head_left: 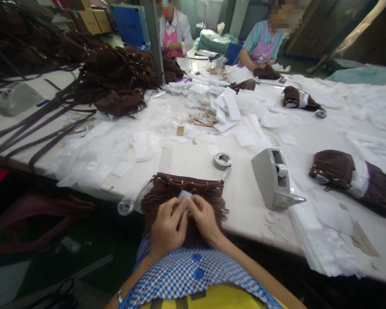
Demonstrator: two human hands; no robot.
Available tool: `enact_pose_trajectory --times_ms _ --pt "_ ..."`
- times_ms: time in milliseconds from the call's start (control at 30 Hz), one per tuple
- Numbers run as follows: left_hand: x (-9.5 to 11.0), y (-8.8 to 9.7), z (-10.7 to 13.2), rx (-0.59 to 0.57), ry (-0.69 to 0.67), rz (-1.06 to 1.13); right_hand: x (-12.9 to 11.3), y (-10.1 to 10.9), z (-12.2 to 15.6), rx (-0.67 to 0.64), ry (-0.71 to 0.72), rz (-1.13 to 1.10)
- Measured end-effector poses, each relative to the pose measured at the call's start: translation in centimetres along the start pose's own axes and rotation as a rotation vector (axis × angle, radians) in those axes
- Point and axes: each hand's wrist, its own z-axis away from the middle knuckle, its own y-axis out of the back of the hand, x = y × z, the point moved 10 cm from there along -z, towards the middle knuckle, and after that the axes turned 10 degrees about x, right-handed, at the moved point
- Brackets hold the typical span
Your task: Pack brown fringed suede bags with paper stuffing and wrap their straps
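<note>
A brown fringed handbag (186,181) with gold eyelets and a drawstring lies at the table's front edge, close to my body. Over its front, my left hand (167,223) and my right hand (205,216) meet with fingertips pinched together. Between them is a small whitish piece (184,195), which looks like paper or plastic; its exact kind cannot be made out. A strap end wrapped in clear plastic (127,205) sticks out at the bag's left. On the right side, the wrapped strap ends in a coil (222,161) on the table.
A grey tape dispenser (272,180) stands to the right, near wrapped brown bags (337,169). White foam and plastic sheets (227,105) cover the middle. Brown bags with long straps (116,77) pile up at left around a metal post (153,40). Two people work across the table.
</note>
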Motion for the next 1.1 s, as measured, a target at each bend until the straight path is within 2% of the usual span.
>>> enact_pose_trajectory --times_ms 100,167,233,300,400,467,533,567,600,633,700,767,833,900,967,1033,1100 --pt "-1.3 0.3 0.0 0.005 0.150 0.150 -0.1 -0.2 0.1 -0.021 -0.029 -0.017" --pt "-3.3 0.1 0.2 0.029 0.378 0.314 0.0 -0.6 0.2 -0.062 -0.081 -0.102" --pt "-5.0 -1.1 0.8 -0.003 0.628 0.513 0.1 -0.8 0.2 -0.073 -0.102 -0.159" --pt "-5.4 -2.7 1.3 -0.084 0.795 0.702 0.4 -0.8 0.0 -0.058 -0.101 -0.189" --pt "-5.1 -3.7 1.8 -0.143 0.905 0.843 0.8 -0.9 -0.1 -0.084 -0.118 -0.195" --pt "-5.3 -4.1 2.2 -0.159 0.963 0.860 0.6 -1.1 0.2 -0.179 -0.125 -0.129" --pt "-5.9 -4.6 2.8 -0.173 1.026 0.856 -1.0 0.0 0.4 -0.247 -0.025 0.022" --pt "-6.4 -4.8 3.1 -0.170 1.061 0.849 -2.5 1.5 0.5 -0.226 0.078 0.124" --pt "-6.8 -5.1 3.4 -0.162 1.093 0.842 -4.5 3.8 0.5 -0.149 0.204 0.232" --pt "-7.2 -5.4 3.6 -0.153 1.119 0.837 -6.6 6.7 0.7 -0.019 0.339 0.343" --pt "-7.6 -5.8 3.7 -0.135 1.140 0.828 -10.7 14.1 1.7 0.343 0.541 0.537" --pt "-7.8 -6.0 3.7 -0.122 1.129 0.822 -13.1 21.5 3.0 0.702 0.605 0.732" --pt "-7.9 -6.1 3.6 -0.114 1.112 0.819 -13.7 27.2 3.1 0.890 0.553 0.868" --pt "-7.9 -6.3 3.5 -0.127 1.092 0.824 -12.2 31.3 1.6 0.884 0.383 0.831" --pt "-8.0 -6.5 3.5 -0.146 1.075 0.831 -9.8 33.5 0.0 0.810 0.192 0.611" --pt "-8.1 -6.6 3.6 -0.152 1.083 0.835 -8.0 33.8 -0.9 0.736 0.064 0.331" --pt "-8.3 -6.6 3.8 -0.152 1.104 0.834 -7.6 33.3 -1.0 0.694 0.017 0.122"
